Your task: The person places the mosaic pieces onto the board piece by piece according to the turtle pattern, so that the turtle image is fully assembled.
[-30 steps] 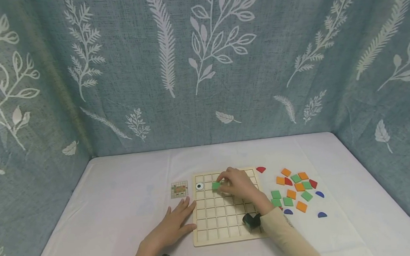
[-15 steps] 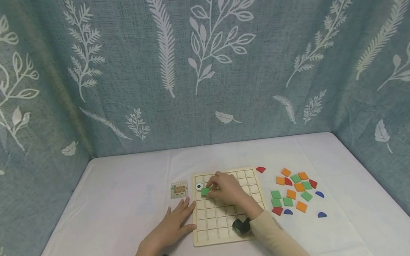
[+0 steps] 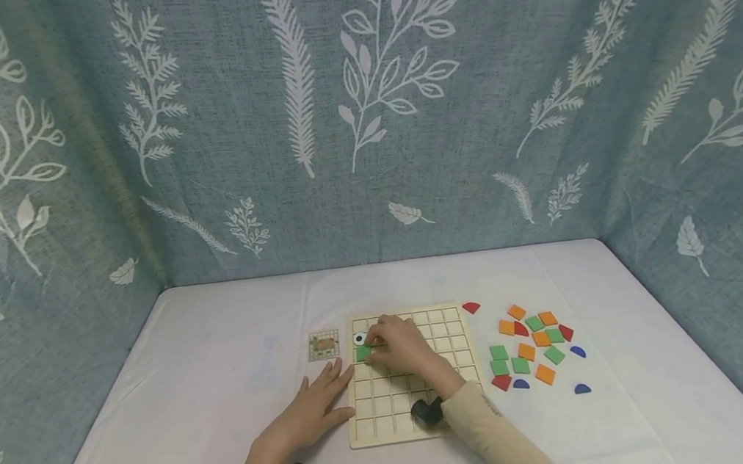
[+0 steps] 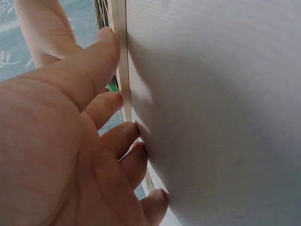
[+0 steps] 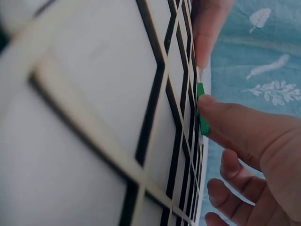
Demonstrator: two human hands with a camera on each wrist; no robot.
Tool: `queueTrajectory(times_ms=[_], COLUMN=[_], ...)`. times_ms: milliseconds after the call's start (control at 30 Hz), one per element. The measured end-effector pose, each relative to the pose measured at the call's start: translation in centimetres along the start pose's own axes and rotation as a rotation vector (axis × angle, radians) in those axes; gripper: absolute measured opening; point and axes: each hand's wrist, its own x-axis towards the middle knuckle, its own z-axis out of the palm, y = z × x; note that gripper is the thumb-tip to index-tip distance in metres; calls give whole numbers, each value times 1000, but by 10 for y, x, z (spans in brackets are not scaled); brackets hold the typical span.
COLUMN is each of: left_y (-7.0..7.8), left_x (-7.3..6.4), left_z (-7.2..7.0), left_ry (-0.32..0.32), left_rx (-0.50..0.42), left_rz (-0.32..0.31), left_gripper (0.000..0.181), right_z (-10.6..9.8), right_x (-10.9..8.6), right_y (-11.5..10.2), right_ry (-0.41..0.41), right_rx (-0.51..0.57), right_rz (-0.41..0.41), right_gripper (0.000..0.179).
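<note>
My right hand [image 3: 400, 344] pinches a green square tile [image 3: 362, 353] between thumb and fingers, low over the left column of the wooden grid board [image 3: 393, 407]. In the right wrist view the green tile's edge [image 5: 203, 109] shows under the thumb, right at the grid bars. Just above it on the board sits a round eye piece [image 3: 359, 338], black on white. My left hand [image 3: 314, 412] lies with fingers spread at the board's left side. The left wrist view shows its thumb [image 4: 110, 47] against the board's edge [image 4: 123, 61] and other fingertips on the cloth.
A small picture card [image 3: 324, 345] lies left of the board. To the right are scattered orange squares [image 3: 545, 374], green squares [image 3: 520, 365], red quarter-round pieces [image 3: 502, 383] and blue half-rounds [image 3: 582, 388]. A leaf-patterned curtain [image 3: 317, 222] hangs behind the white table [image 3: 220, 326].
My right hand has moved left over the board with the green tile, from the third column to the first, below the eye piece. The left hand has stayed in place.
</note>
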Motion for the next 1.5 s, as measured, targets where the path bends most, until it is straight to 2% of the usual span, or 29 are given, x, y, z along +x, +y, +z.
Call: queueTrajectory(times_ms=[267, 633, 1067, 1500], left_y=[-2, 0, 1, 3], left_x=[0, 1, 1, -1], left_z=[0, 1, 1, -2], left_ry=[6, 6, 3, 0], left_rx=[3, 10, -2, -5], left_rz=[11, -8, -11, -12], left_gripper=[66, 66, 67, 66], right_z=[1, 3, 3, 0], right_x=[1, -1, -3, -4], right_y=[-3, 0, 4, 3], right_ry=[-4, -3, 24, 12], right_rx=[-30, -39, -22, 17], right_rz=[4, 24, 43, 52], right_gripper=[24, 27, 27, 25])
